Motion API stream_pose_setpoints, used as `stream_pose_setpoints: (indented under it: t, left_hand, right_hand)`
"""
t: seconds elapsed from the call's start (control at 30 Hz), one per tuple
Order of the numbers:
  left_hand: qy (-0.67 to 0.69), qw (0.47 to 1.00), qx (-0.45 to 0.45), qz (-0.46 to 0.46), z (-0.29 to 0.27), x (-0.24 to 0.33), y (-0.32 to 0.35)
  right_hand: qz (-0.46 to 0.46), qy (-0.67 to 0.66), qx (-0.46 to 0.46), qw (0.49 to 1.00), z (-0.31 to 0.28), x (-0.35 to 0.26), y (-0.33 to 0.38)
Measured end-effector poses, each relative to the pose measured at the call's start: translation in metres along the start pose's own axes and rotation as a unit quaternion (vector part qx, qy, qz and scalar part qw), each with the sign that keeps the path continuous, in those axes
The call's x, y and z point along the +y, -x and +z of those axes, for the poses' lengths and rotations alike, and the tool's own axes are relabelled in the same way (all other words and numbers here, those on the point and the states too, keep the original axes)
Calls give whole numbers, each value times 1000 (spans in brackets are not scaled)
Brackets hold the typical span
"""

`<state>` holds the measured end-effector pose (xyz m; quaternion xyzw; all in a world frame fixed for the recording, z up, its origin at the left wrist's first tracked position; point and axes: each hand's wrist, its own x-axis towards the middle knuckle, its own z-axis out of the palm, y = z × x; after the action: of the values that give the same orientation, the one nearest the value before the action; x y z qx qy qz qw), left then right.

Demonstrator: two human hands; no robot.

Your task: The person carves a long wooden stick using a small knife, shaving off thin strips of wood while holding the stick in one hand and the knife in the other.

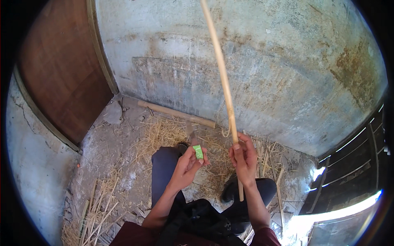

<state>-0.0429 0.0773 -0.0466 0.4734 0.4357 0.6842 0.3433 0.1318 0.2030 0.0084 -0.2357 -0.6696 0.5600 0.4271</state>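
Note:
In my left hand (pixel 188 166) is a knife (pixel 198 152), its short grip bright green and its brownish blade pointing away from me toward the wall. The fingers are closed round the grip. My right hand (pixel 245 159) is closed round a long pale stick (pixel 225 82), thumb along its near side. The stick stands steeply, slightly bent, running past the top of the view, and its lower end comes out below the hand beside my right knee. A thin curled strip (pixel 226 130) hangs off it just above the fingers. Blade and stick are apart.
Pale shavings (pixel 162 133) and split strips (pixel 100 213) litter the floor around my feet. A thick pole (pixel 176 113) lies along the base of the stained wall (pixel 279 82). To the left is a brown door (pixel 61 69); dark slats (pixel 349 168) let light in at right.

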Motion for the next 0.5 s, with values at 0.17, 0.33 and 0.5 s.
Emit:
stream_pose_setpoints:
  t: [0.17,0.33,0.5]
  left_hand:
    - [117,992,27,-26,2,-20,6]
    - [-211,977,5,-19,3,20,-6]
    - [-292,956,21,20,-3,17,-9]
  right_hand:
    - [27,19,-32,999,7,7,7]
    - [73,2,-60,996,17,1,15]
    - [44,67,-117,990,21,6,24]
